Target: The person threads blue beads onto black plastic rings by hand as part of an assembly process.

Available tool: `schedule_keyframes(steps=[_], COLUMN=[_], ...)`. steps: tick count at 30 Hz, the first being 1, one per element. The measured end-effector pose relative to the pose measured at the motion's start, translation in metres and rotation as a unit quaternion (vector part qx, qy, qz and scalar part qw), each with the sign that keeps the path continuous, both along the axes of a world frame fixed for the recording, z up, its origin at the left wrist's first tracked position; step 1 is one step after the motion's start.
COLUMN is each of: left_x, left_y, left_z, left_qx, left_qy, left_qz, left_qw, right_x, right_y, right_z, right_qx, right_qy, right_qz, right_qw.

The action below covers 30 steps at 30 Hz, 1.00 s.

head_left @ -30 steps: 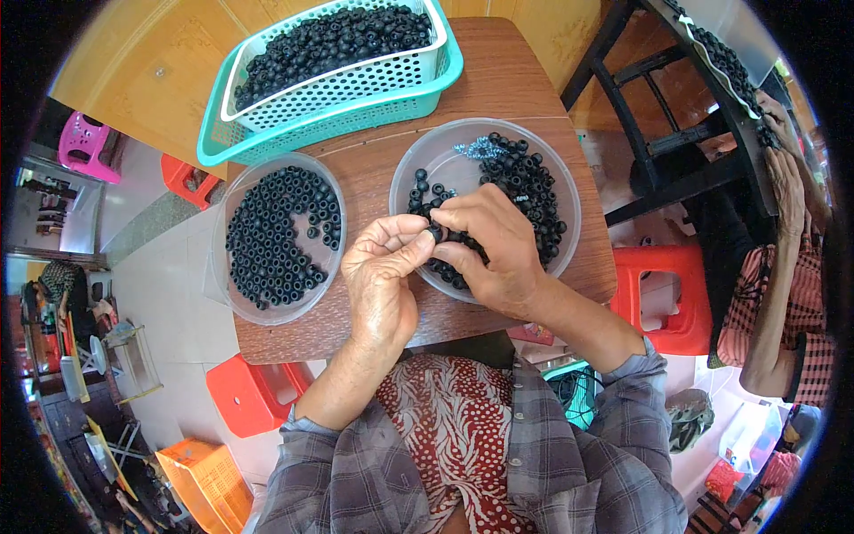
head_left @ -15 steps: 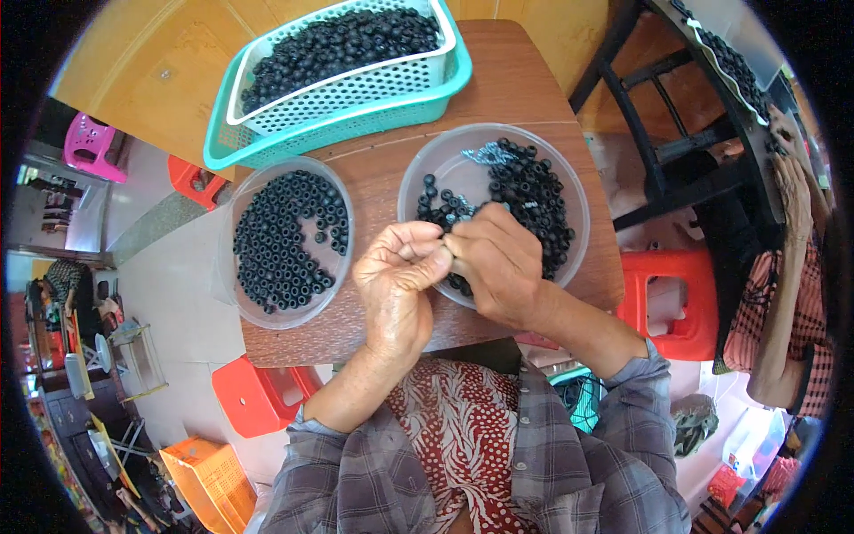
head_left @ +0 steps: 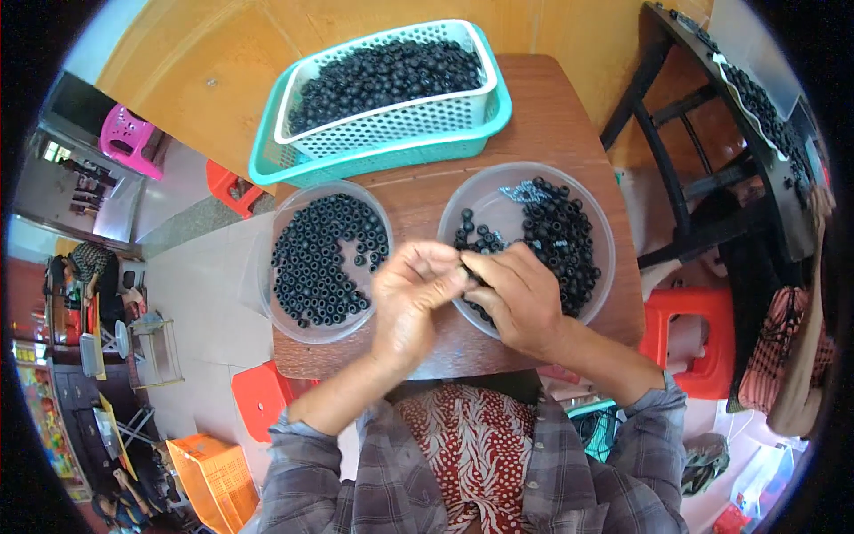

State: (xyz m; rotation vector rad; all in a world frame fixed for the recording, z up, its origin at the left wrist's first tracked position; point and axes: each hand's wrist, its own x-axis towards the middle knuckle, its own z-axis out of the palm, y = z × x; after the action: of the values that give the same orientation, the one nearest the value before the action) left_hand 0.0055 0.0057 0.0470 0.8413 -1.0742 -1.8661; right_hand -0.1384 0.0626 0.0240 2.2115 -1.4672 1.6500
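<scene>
My hands meet over the near edge of the right-hand clear round tub (head_left: 605, 267), fingertips together. My right hand (head_left: 520, 294) is closed in a pinch, and a small black ring-shaped piece (head_left: 472, 274) shows at its fingertips. Thumb and forefinger of my left hand (head_left: 411, 298) press together against that same spot; what they grip is hidden. Inside this tub lie many black round pieces (head_left: 569, 240) and a pale blue-grey clump (head_left: 525, 191). The left clear tub (head_left: 384, 203) holds many black rings with open centres (head_left: 320, 258).
At the table's back, a white perforated basket (head_left: 391, 125) of black pieces sits in a turquoise basket (head_left: 258, 169). Red stools (head_left: 689, 338) flank the brown table (head_left: 543, 98). Another person's arm (head_left: 805, 356) and a dark table (head_left: 765, 191) with black pieces are at right.
The view has shifted, so the table sits lower and further right. My fingertips have parted slightly, and a black piece now shows between them.
</scene>
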Motion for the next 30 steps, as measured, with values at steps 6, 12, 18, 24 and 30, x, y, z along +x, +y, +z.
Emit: schedule_keyframes(steps=[6,12,18,24,30], left_x=[0.007,0.018,0.013,0.014,0.008], left_y=[-0.086,-0.226,-0.282,-0.235,-0.134], left_z=[0.040,0.048,0.043,0.028,0.031], left_qx=[-0.231,-0.396,-0.451,-0.585,-0.532], left_qy=[-0.116,-0.304,-0.589,-0.455,-0.375], left_qz=[0.080,0.187,0.213,0.219,0.084], left_qw=[0.963,0.846,0.636,0.634,0.755], right_x=[-0.041,-0.071,-0.077,-0.075,-0.065], right_y=[0.002,0.006,-0.002,-0.036,-0.058], right_z=[0.007,-0.009,-0.020,-0.033,-0.039], right_qx=[0.020,0.127,0.177,0.171,0.264], right_qy=[0.004,-0.040,-0.042,0.093,0.206], right_qz=[-0.072,-0.119,-0.121,-0.093,-0.043], right_qw=[0.997,0.984,0.976,0.977,0.941])
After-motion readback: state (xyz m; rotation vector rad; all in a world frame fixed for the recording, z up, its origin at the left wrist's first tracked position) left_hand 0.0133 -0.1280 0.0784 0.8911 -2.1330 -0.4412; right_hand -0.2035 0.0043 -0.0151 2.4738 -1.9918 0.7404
